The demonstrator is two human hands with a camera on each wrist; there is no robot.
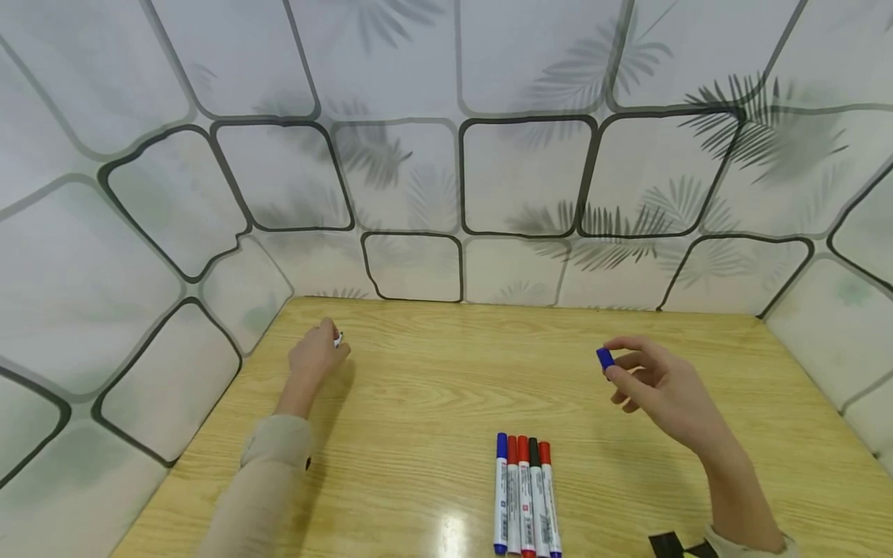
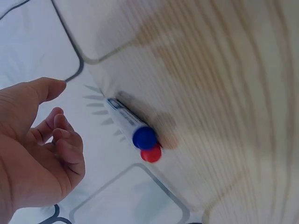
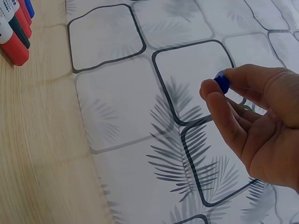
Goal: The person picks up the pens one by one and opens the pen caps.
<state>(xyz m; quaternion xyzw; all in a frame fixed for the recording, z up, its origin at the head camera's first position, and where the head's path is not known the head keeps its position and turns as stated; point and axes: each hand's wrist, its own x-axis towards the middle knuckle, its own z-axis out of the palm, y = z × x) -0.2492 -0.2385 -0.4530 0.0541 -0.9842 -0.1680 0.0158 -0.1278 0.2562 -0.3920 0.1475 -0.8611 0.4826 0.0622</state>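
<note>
My right hand [image 1: 666, 391] is raised over the table's right side. Its thumb and fingertips pinch a small blue marker cap [image 1: 605, 358], also visible as a blue bit [image 3: 222, 84] in the right wrist view. My left hand [image 1: 317, 355] reaches to the far left of the table. In the left wrist view, its fingers curl loosely and the thumb stands apart, with nothing between them. Beside that hand lies a white marker [image 2: 126, 119] with a blue end. A red end [image 2: 151, 153] shows just under it; whether it belongs to a second marker, I cannot tell.
Several whiteboard markers [image 1: 525, 496] with blue, red and black caps lie side by side at the table's near middle. Patterned panels [image 1: 530, 178] with leaf prints rise behind and on both sides of the wooden table [image 1: 418, 387]. A black item [image 1: 666, 544] sits by the right sleeve.
</note>
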